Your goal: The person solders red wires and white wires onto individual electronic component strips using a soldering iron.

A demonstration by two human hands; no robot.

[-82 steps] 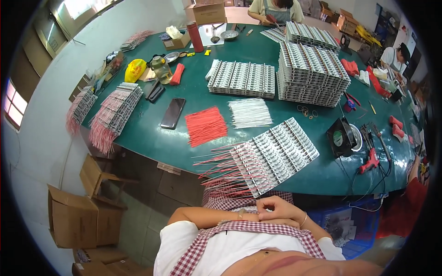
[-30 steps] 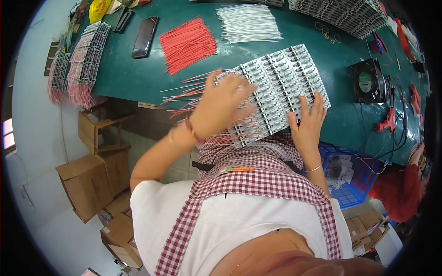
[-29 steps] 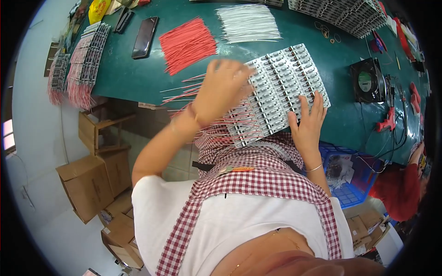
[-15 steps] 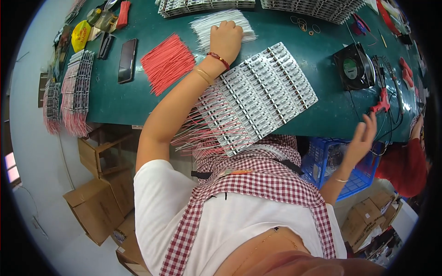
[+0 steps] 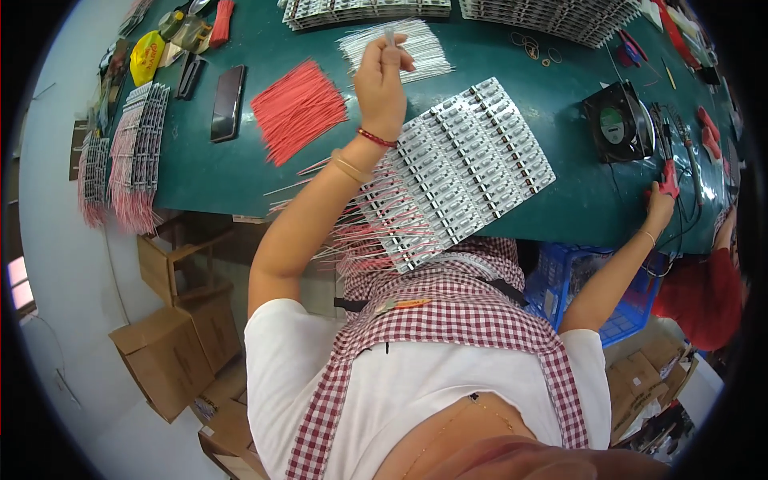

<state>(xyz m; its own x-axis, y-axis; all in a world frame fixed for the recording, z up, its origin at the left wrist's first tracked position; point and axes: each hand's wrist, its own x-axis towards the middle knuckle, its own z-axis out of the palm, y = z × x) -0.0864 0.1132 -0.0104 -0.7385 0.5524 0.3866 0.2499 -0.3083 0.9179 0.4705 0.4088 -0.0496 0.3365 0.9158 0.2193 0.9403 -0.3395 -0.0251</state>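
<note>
My left hand (image 5: 382, 76) is raised over the pile of white wires (image 5: 428, 52), pinching what looks like a few white wires on end. My right hand (image 5: 660, 208) is closed around the red handle of a tool (image 5: 670, 178) at the right of the table; the tool's exact kind is unclear. Between my arms lies a panel of small grey-white circuit boards (image 5: 472, 152), tilted across the table's front edge. Red and white wires (image 5: 376, 232) stick out from its left rows. A pile of red wires (image 5: 298, 110) lies left of my left hand.
A black fan (image 5: 616, 124) stands near the tool and its cables. Stacked board panels (image 5: 552, 18) line the back. A phone (image 5: 228, 104) and wired boards (image 5: 140, 152) lie left. Below the right edge is a blue crate (image 5: 552, 280); a co-worker's red sleeve (image 5: 700, 300) is beside it.
My left hand has lifted back off the white pile, now pinching wires. My right hand, open before, has moved right and closed on the red-handled tool.
</note>
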